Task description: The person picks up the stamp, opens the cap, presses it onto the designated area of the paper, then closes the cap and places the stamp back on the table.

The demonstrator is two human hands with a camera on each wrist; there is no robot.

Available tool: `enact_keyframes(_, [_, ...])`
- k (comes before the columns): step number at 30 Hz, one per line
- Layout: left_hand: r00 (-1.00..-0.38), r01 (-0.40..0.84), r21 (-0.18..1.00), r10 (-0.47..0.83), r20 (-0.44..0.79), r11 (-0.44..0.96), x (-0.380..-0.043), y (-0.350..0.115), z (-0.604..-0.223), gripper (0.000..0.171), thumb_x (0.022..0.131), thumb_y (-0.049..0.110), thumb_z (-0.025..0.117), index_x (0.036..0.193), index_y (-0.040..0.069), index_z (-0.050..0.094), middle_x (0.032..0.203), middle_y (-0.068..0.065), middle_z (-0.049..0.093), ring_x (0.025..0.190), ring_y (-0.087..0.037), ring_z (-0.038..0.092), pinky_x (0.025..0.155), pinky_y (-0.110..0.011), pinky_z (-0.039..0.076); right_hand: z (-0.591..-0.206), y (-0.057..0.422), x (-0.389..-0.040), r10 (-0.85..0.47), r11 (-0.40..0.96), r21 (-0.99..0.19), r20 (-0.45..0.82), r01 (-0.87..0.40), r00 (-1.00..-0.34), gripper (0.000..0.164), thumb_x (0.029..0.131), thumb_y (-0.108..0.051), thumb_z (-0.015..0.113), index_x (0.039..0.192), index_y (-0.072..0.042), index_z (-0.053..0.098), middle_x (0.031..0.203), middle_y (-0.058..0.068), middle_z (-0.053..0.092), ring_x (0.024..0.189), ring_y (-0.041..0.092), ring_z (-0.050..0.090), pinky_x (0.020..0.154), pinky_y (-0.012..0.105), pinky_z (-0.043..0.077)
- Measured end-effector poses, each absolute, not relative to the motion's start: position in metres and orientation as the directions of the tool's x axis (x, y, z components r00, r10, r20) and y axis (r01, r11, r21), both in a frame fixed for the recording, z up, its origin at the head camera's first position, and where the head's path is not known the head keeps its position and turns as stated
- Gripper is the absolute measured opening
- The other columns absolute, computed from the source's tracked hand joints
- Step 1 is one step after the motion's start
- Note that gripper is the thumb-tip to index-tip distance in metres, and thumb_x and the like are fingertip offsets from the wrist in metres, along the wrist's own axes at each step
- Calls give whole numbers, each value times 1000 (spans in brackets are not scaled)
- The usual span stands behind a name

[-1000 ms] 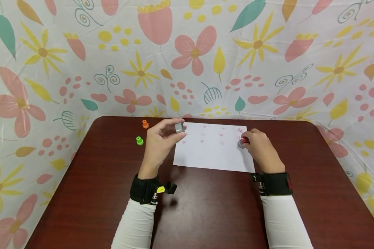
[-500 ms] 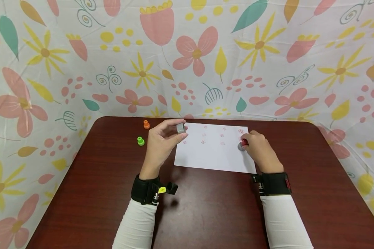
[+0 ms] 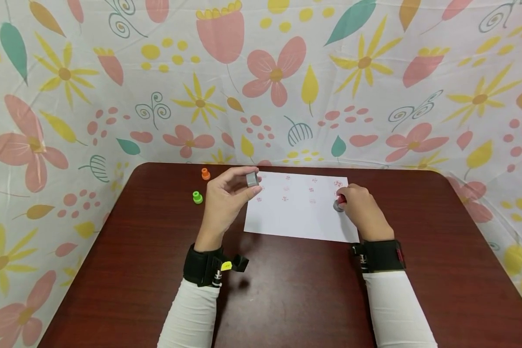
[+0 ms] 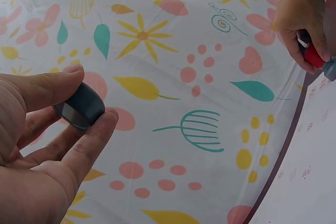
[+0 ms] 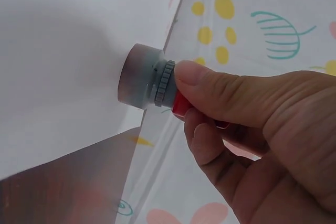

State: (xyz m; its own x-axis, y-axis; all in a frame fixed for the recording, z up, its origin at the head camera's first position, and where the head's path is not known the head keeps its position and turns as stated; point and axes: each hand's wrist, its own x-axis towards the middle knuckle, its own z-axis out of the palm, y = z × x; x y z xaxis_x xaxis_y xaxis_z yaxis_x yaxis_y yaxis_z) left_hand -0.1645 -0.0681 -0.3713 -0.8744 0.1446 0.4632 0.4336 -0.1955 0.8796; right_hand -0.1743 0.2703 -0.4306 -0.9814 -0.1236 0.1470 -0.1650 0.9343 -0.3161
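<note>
My right hand (image 3: 365, 210) pinches the red handle of a stamp (image 5: 144, 77) between thumb and fingers. Its grey round base is down at the right part of a white sheet of paper (image 3: 296, 222), just below a printed red mark. Rows of small red and pink prints (image 3: 284, 198) cover the sheet's upper half. Raised over the paper's left edge, my left hand (image 3: 226, 203) holds a grey cap (image 4: 83, 106) between thumb and fingertips, its hollow side showing in the left wrist view.
Left of my left hand, an orange stamp (image 3: 206, 174) and a green stamp (image 3: 197, 197) stand on the dark brown wooden table (image 3: 282, 299). A flower-patterned cloth (image 3: 156, 63) hangs right behind the table's back edge. Both wrists wear black straps.
The view has shifted slightly. My right hand has moved barely downward with the stamp, still low at the paper. The left hand keeps holding the cap in the same spot.
</note>
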Motion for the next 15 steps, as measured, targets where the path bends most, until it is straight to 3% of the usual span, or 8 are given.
enact_keyframes(8, [-873,441,878,138,467,-185,-164,-70,-370,37,86,-8,78,122,-4,71,120,-24,70,100,-26,73,88,-38,63,-435,271,-177,-141,931,-313,165,-187,-976,19,91,7,70,111,7,73,99,25,64,86,34,61,79,50,60])
enact_keyframes(15, [-875,435,881,143,462,-185,-164,-69,-371,37,86,-8,78,122,-4,71,118,-21,71,100,-24,74,88,-38,63,-439,271,-179,-118,934,-322,138,-157,-983,20,94,7,65,112,7,73,98,23,62,84,32,59,74,47,57])
